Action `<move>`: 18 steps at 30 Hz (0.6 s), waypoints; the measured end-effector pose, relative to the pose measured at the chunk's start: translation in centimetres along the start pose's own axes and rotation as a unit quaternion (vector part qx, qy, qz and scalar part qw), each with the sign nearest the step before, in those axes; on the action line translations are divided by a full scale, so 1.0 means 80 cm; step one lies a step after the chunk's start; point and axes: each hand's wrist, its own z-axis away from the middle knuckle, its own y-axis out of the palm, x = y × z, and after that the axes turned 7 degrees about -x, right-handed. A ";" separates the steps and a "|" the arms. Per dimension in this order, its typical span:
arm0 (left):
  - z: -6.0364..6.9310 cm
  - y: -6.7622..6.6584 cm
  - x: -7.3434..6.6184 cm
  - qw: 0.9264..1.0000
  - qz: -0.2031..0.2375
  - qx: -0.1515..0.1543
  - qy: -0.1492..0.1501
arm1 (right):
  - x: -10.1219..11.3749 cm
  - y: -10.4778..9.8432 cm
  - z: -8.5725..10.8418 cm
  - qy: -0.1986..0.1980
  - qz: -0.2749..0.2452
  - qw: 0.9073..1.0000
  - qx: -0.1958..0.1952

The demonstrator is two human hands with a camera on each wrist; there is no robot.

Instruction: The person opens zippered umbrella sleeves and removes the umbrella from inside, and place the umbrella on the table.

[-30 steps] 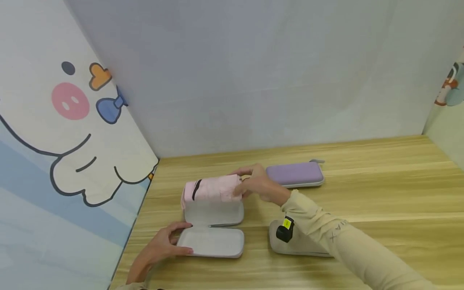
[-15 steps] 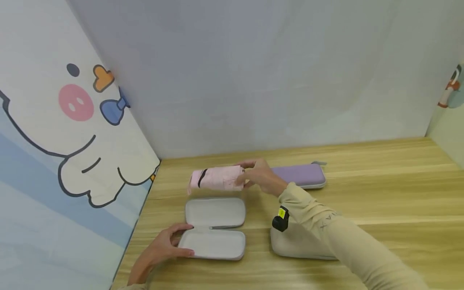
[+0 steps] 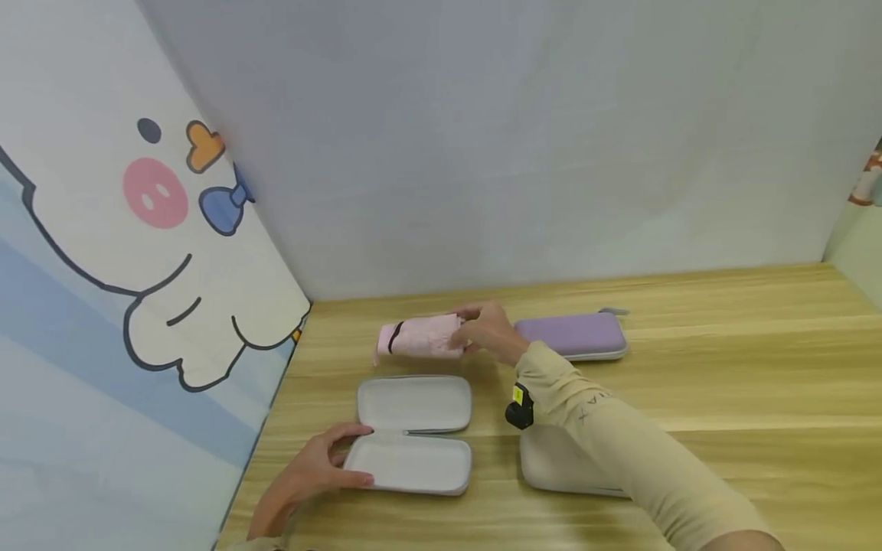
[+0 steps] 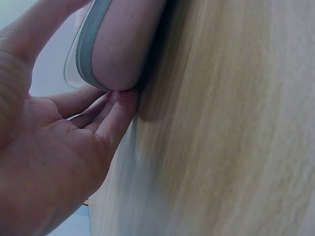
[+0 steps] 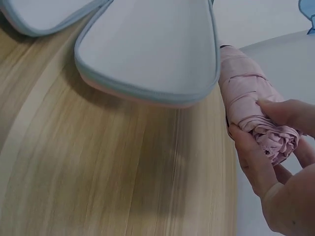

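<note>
- Gripping with the right hand (image 3: 488, 334): right end of a pink rolled bundle (image 3: 423, 337), thumb on top, fingers wrapped round below (coiled fabric end plain in the right wrist view).
- Found just beyond the open case (image 3: 415, 403): same bundle, lengthwise left to right, dark band (image 3: 395, 337) near its left end. Contact with the counter (image 3: 730, 375): cannot tell.
- Holding with the left hand (image 3: 313, 463): left end of the case's near half, thumb at the near corner, forefinger at the far one.
- Spread open on the counter: that case, both pale insides up, green-grey zip edge (image 4: 85, 51) in the left wrist view.
- To the right of the bundle: closed purple case (image 3: 570, 335), grey tab (image 3: 613, 311) at its far right corner.
- Partly hidden under the right sleeve (image 3: 627, 432): beige case (image 3: 561, 459).
- At the right wrist: black device (image 3: 520, 413), yellow label.
- On the left: cartoon-print panel (image 3: 213, 329).
</note>
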 end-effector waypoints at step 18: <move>0.002 0.000 -0.001 0.999 0.028 0.016 0.006 | -0.025 0.016 -0.023 -0.051 0.126 0.988 -0.072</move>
